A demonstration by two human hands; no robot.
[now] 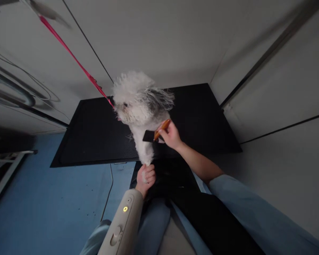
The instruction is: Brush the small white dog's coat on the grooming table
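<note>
A white curly-coated dog [131,90] with a grey ear sits or stands on a black grooming table [95,138], its head turned to the left. My left hand [145,179] is closed around the end of the dog's outstretched front leg [146,154] at the table's near edge. In my right hand [171,136] is a slicker brush [162,129] with an orange-brown handle. Its dark head lies against or just over the upper part of that leg; contact is hard to make out. A pale handheld dryer-like device [123,223] with a lit yellow button lies along my left forearm.
A pink leash [69,53] runs from the upper left down to the dog's neck area. Grey walls stand behind and to the right. At left are a ribbed hose [13,86], a metal frame [7,173] and blue floor [55,205], crossed by a thin cable [108,193].
</note>
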